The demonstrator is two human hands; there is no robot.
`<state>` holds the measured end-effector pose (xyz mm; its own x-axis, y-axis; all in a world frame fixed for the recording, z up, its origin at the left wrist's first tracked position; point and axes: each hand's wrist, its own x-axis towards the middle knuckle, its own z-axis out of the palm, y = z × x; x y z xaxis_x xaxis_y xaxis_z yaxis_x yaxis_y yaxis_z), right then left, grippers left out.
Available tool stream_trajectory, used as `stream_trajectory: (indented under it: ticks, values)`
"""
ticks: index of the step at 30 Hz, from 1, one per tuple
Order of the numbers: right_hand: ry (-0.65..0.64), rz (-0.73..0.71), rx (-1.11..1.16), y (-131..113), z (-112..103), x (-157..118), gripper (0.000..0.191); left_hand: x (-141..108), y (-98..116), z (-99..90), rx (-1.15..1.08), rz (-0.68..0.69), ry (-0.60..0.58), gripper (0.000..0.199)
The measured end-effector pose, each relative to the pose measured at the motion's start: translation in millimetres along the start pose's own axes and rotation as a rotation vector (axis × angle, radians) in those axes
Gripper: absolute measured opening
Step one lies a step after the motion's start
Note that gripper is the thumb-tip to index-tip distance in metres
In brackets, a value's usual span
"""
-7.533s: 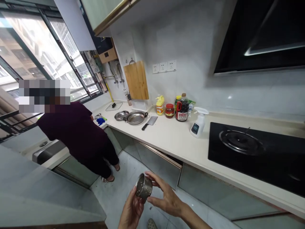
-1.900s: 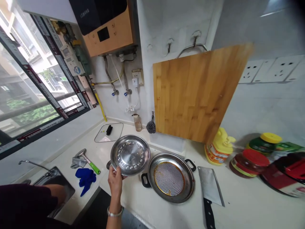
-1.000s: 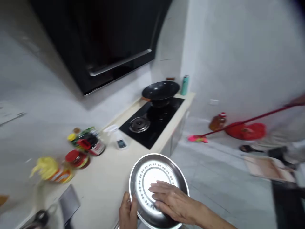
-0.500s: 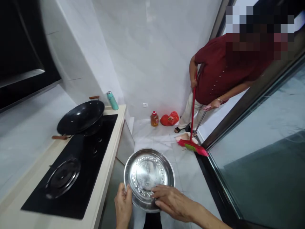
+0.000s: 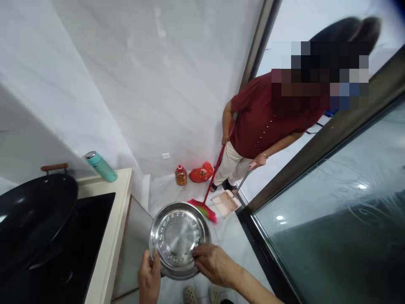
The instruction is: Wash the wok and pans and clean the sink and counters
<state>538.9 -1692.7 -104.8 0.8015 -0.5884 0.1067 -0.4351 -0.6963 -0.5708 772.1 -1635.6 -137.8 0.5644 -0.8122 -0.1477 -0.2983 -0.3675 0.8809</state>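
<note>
My left hand [image 5: 149, 274] grips the near left rim of a round, shiny stainless steel plate [image 5: 180, 236], thumb on the inner side. The plate is held over the floor, with a few small dark specks on its surface. My right hand [image 5: 217, 264] reaches over the plate's right side from the lower right. Its fingers are pressed together at the plate's inner surface. Whatever lies between those fingertips is too small or hidden to name.
To the left, a black wok [image 5: 38, 215] sits on the cooktop [image 5: 91, 236] beside a teal flask [image 5: 101, 166]. Ahead, a person in a dark red shirt holds a red broom [image 5: 218, 166] and a dustpan [image 5: 226, 203]. An oil jug [image 5: 181, 176] and red bag [image 5: 201, 173] stand by the wall.
My view has swung right, so the wok and counter shift left. The person's broom has moved left, off the dustpan. My left hand keeps its grip on the plate; my right fingers remain over it.
</note>
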Motion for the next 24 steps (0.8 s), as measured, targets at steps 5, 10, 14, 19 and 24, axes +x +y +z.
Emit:
stream_trajectory:
  ticks: [5,10,14,19,24]
  values:
    - [0.339,0.015,0.038,87,-33,42,0.037,33,39,27.0,0.048,0.054,0.043,0.041]
    - [0.247,0.067,-0.196,113,-25,63,0.057,51,72,67.0,0.147,0.115,0.184,0.036]
    - [0.144,0.084,-0.079,115,-24,48,0.050,71,80,87.5,0.194,0.134,0.237,0.034]
    - [0.291,-0.001,-0.011,149,-60,101,0.055,97,92,114.2,0.172,0.147,0.109,0.034]
    - [0.200,0.013,-0.194,183,-71,165,0.054,149,104,147.4,0.090,0.151,-0.047,0.034]
